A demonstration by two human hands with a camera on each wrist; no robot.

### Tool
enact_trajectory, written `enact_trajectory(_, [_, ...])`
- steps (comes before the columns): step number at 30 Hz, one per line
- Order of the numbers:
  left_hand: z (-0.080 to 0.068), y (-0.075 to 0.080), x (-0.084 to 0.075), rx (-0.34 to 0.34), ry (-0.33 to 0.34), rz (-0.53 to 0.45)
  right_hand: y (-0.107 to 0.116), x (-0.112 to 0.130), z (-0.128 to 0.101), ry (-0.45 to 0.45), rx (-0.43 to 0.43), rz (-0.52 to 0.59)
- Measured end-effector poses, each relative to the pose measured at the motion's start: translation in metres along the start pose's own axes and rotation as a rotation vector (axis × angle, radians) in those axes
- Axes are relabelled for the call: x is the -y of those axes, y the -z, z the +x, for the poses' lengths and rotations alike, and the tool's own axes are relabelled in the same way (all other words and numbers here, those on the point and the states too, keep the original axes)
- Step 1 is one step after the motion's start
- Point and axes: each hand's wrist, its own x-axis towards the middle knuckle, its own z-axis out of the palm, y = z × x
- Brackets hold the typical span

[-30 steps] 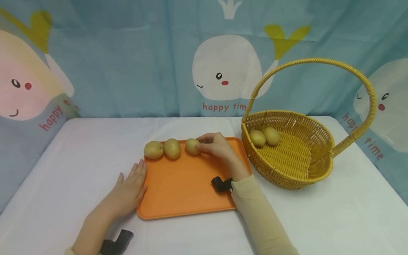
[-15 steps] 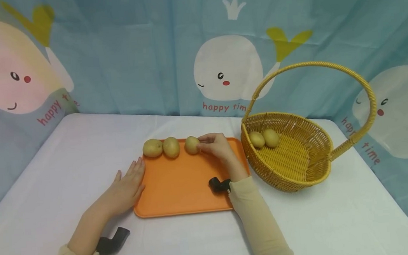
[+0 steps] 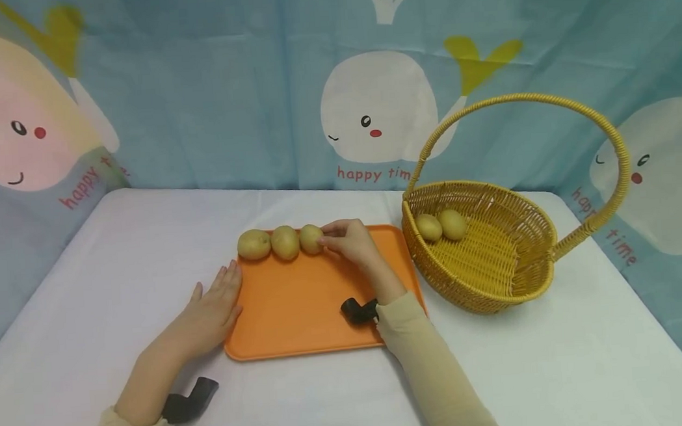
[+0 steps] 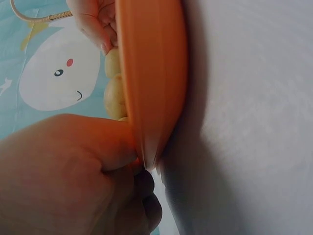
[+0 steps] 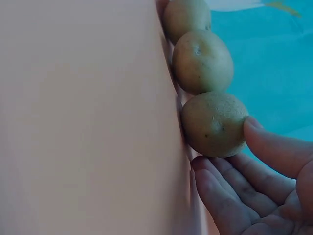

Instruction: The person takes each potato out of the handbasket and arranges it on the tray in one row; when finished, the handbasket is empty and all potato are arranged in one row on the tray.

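Note:
Three potatoes stand in a row along the far edge of an orange tray [image 3: 294, 307]: a left potato [image 3: 254, 244], a middle potato [image 3: 285, 244] and a right potato [image 3: 310, 239]. My right hand [image 3: 356, 243] holds the right potato between thumb and fingers; in the right wrist view this potato [image 5: 214, 125] touches its neighbour [image 5: 203, 62]. With fingers extended, my left hand [image 3: 209, 315] rests against the tray's left edge. The left wrist view shows that hand [image 4: 63, 166] touching the tray wall [image 4: 156, 58], its fingertips partly in shadow.
A yellow woven basket [image 3: 478, 299] with a tall arched handle stands right of the tray. Inside it lie two potatoes [image 3: 452, 224]. Each wrist carries a black device [image 3: 191, 401]. A white cloth [image 3: 306, 404] covers the table, and a blue whale-print curtain [image 3: 240, 102] hangs behind.
My right hand has slid the right potato leftward, closing the gap to the middle potato. The left hand stays at the tray's edge. The head view has shifted slightly.

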Motion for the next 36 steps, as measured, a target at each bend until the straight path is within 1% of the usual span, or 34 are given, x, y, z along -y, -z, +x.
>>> enact_trajectory(3, [0.001,0.002,0.002,0.007,0.006,-0.006,-0.001,0.002,0.003,0.019,0.010,-0.039])
enact_trajectory(8, [0.000,0.003,0.001,0.008,-0.005,-0.015,0.000,0.002,0.003,0.010,0.005,-0.024])
enact_trajectory(13, [-0.002,0.005,-0.003,0.003,-0.001,-0.022,0.001,0.004,0.002,0.020,-0.020,-0.001])
enact_trajectory(16, [-0.002,0.006,-0.003,0.007,0.005,-0.021,0.002,0.005,0.001,0.019,-0.014,0.016])
enact_trajectory(21, [-0.003,0.007,-0.003,0.023,0.009,-0.030,0.004,0.006,0.001,0.006,0.003,0.061])
enact_trajectory(23, [-0.001,0.007,-0.003,0.028,0.007,-0.035,0.007,0.006,0.001,-0.004,0.005,0.080])
enact_trajectory(28, [0.003,0.008,0.001,0.017,0.005,-0.014,0.013,0.007,0.003,-0.001,0.012,0.153])
enact_trajectory(33, [0.002,0.004,0.004,0.026,-0.007,-0.024,0.020,0.012,0.001,0.031,0.005,0.184])
enact_trajectory(36, [0.002,0.001,0.004,0.018,-0.010,-0.032,0.028,0.021,-0.003,0.049,-0.001,0.232])
